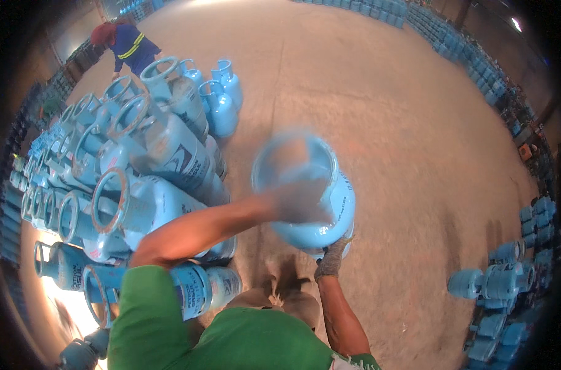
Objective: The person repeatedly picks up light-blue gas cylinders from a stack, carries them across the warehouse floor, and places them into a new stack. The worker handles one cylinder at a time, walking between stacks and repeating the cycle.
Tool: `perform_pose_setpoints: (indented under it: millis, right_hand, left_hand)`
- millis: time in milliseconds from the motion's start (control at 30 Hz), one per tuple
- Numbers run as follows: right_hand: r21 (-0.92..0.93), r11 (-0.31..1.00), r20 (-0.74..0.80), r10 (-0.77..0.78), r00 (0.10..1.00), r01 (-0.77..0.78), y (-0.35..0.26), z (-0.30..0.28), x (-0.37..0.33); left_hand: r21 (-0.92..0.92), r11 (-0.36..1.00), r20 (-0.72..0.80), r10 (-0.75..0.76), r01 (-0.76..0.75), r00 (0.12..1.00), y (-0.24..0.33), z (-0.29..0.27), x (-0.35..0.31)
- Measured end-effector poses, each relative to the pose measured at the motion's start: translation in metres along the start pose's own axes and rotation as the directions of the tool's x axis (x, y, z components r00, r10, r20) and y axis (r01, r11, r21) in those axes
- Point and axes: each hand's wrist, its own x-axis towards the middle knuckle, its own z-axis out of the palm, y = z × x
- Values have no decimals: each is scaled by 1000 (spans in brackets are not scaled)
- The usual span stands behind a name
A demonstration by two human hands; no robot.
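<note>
A light blue gas cylinder (341, 206) is in front of my body, its round collar blurred by motion. My left hand (302, 202), in a dark glove, reaches across to the near side of the collar; blur hides its fingers. My right hand (333, 259), in a grey glove, is closed at the cylinder's lower near edge, its fingers partly hidden. Some small dark thing shows beside that hand, too small to name. Just left of my left forearm, a cylinder with a rusty-rimmed collar (109, 200) leans among many others.
Stacked, tilted gas cylinders (185, 157) crowd my left side. Smaller upright cylinders (220, 111) stand beyond them. A person in a dark blue top with yellow stripes (134, 49) bends behind the stack. More cylinders (502, 277) lie at the right and line the walls. The floor (404, 185) is brown.
</note>
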Motion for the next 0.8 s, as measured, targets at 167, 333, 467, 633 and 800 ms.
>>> perform_pose_setpoints:
  millis: [167, 333, 467, 633, 800]
  right_hand:
    - [163, 960, 150, -252, 956, 228, -54, 45, 96]
    - [4, 962, 423, -249, 871, 273, -118, 86, 181]
    - [-111, 981, 396, -104, 912, 160, -125, 116, 237]
    - [-491, 737, 401, -282, 872, 464, -78, 126, 300]
    - [-704, 416, 407, -428, 807, 576, -80, 144, 345]
  left_hand:
    - [435, 800, 144, 391, -413, 909, -84, -49, -38]
    - [494, 868, -26, 59, -39, 998, -110, -72, 18]
    - [265, 841, -270, -405, 472, 874, -89, -66, 88]
    - [-100, 958, -76, -276, 268, 958, -137, -113, 177]
    - [-774, 490, 148, -477, 402, 866, -186, -155, 247]
